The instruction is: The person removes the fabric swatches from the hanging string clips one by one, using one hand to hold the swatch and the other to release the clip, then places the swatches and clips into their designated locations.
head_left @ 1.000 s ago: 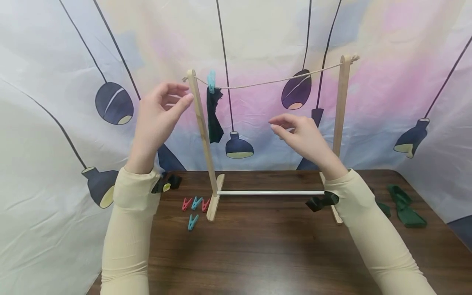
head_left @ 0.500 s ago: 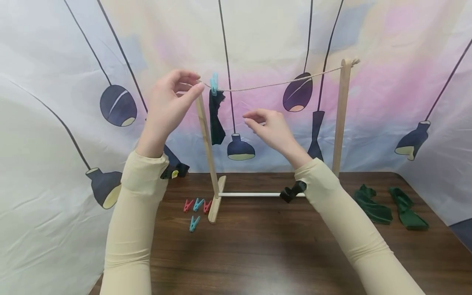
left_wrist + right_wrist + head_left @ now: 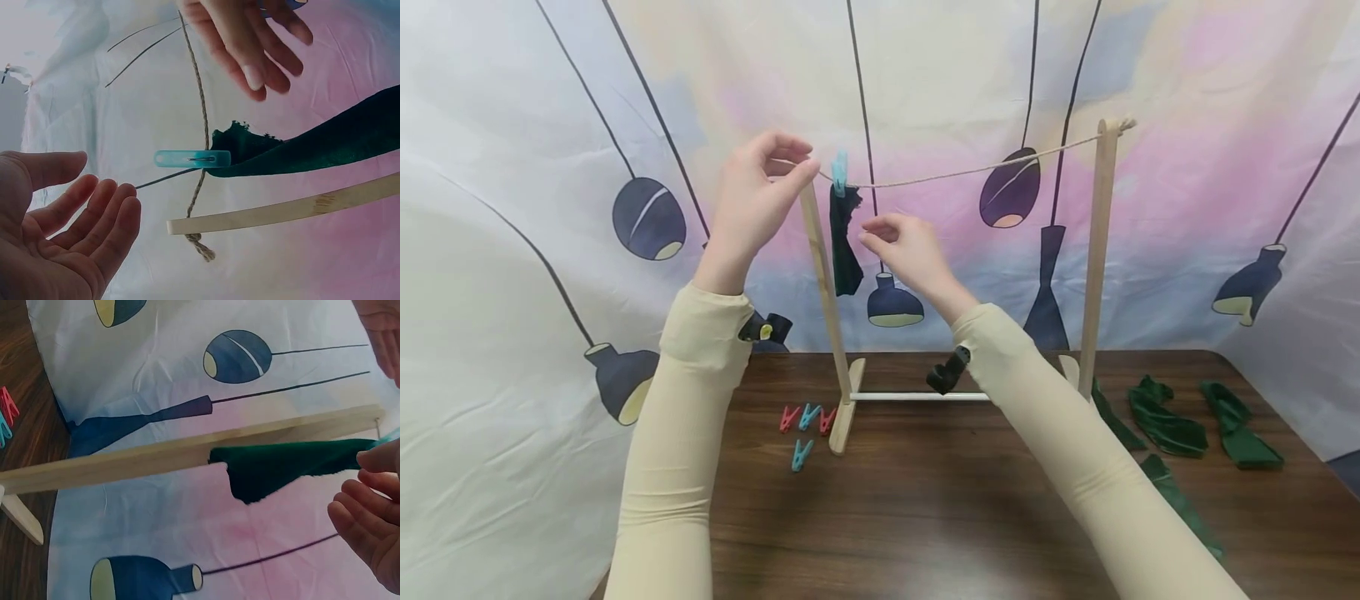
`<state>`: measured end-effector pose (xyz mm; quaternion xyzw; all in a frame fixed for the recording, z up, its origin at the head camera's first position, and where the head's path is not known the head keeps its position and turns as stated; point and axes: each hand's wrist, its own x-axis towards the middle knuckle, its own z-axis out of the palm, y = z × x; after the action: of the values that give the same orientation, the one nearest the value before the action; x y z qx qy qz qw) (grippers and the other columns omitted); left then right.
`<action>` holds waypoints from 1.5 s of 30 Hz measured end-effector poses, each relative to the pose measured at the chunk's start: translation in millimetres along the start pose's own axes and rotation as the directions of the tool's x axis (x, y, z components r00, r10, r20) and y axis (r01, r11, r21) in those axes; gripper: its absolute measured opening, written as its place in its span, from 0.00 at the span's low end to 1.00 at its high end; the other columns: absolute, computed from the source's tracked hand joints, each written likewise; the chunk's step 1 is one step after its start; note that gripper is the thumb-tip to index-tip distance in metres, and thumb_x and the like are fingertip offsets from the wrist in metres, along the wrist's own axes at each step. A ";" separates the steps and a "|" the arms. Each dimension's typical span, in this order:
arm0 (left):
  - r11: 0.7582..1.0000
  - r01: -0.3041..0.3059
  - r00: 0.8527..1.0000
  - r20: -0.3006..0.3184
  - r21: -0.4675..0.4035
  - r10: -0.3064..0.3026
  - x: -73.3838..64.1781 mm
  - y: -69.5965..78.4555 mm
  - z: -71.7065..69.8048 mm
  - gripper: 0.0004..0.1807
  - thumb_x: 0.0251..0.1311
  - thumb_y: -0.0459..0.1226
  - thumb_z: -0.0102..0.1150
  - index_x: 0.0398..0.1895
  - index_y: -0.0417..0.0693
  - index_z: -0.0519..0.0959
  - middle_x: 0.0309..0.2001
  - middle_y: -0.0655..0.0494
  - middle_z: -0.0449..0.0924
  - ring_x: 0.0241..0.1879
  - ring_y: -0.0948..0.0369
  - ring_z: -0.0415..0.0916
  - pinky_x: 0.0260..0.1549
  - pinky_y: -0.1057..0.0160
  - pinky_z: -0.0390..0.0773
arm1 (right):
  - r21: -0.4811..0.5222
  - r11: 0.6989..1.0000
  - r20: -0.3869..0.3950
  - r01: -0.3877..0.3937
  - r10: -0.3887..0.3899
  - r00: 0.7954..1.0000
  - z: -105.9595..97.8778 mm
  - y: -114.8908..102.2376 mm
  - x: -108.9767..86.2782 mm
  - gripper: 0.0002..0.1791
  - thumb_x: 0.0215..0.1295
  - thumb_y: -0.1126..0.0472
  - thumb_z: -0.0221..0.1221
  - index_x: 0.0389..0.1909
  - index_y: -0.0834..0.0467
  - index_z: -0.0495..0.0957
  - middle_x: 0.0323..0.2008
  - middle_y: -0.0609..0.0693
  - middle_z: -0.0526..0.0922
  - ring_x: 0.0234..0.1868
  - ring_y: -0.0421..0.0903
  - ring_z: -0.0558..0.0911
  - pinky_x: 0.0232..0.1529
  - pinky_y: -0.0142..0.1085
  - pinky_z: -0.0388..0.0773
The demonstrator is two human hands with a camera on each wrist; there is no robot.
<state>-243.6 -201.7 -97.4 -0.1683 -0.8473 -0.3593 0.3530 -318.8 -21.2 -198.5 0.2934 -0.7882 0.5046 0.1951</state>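
Observation:
A strip of dark green velvety cloth (image 3: 846, 254) hangs from a twine line (image 3: 940, 177), held by a light blue clothespin (image 3: 839, 173) near the left post (image 3: 822, 258). My left hand (image 3: 762, 196) is raised beside the top of that post, fingers loosely bent and holding nothing. In the left wrist view, a gap separates the left hand (image 3: 81, 231) from the clothespin (image 3: 190, 159). My right hand (image 3: 913, 254) hovers just right of the cloth with nothing in its fingers. The right wrist view shows its fingertips overlapping the cloth's upper end, but the left wrist view shows them apart.
Red and blue clothespins (image 3: 809, 417) lie on the brown table (image 3: 925, 500) by the rack's left foot (image 3: 842, 429). Several green cloth pieces (image 3: 1172, 421) lie at the right, partly behind my right sleeve. A white crossbar (image 3: 917, 397) joins the posts; the right post (image 3: 1099, 258) stands beyond my right arm.
My right hand has moved left from mid-line to close beside the hanging cloth. My left hand has risen and shifted slightly right, towards the clothespin. Cloth pieces behind the right arm have come into view.

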 end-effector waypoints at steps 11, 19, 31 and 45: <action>0.999 0.039 0.999 0.030 0.000 -0.039 9.4 -1.9 4.8 0.19 0.69 0.45 0.60 0.55 0.43 0.80 0.53 0.51 0.82 0.54 0.56 0.80 0.53 0.58 0.78 | -0.051 0.997 -0.072 -0.062 0.058 0.996 31.7 -5.9 17.4 0.18 0.69 0.51 0.64 0.52 0.59 0.84 0.46 0.52 0.87 0.45 0.45 0.83 0.44 0.34 0.82; 0.999 0.039 0.997 0.068 -0.019 -0.037 14.5 -4.2 12.7 0.17 0.69 0.43 0.60 0.55 0.43 0.80 0.55 0.50 0.82 0.54 0.55 0.80 0.53 0.58 0.77 | -0.076 0.996 -0.103 -0.047 0.039 0.994 37.5 0.3 16.5 0.14 0.71 0.56 0.63 0.50 0.61 0.85 0.45 0.54 0.88 0.43 0.47 0.84 0.43 0.36 0.82; 0.997 0.077 0.981 0.178 -0.026 -0.071 24.7 -8.2 18.0 0.24 0.70 0.43 0.59 0.65 0.42 0.74 0.65 0.47 0.75 0.64 0.54 0.74 0.62 0.57 0.73 | -0.053 0.998 -0.102 -0.029 0.023 0.994 24.9 1.1 5.2 0.15 0.71 0.56 0.63 0.51 0.60 0.85 0.46 0.53 0.88 0.47 0.47 0.85 0.48 0.37 0.81; 0.982 0.173 0.946 0.265 0.073 -0.187 34.2 -7.5 19.7 0.30 0.72 0.47 0.57 0.73 0.46 0.67 0.72 0.46 0.67 0.70 0.55 0.67 0.67 0.56 0.67 | -0.022 0.999 -0.094 -0.032 0.030 0.995 15.1 10.2 0.8 0.14 0.71 0.56 0.62 0.49 0.60 0.85 0.45 0.54 0.88 0.46 0.46 0.86 0.46 0.37 0.82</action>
<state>-280.8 -191.5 -86.2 -0.1289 -0.9079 -0.3428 0.2038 -326.3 -31.9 -211.2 0.2548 -0.7884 0.5115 0.2276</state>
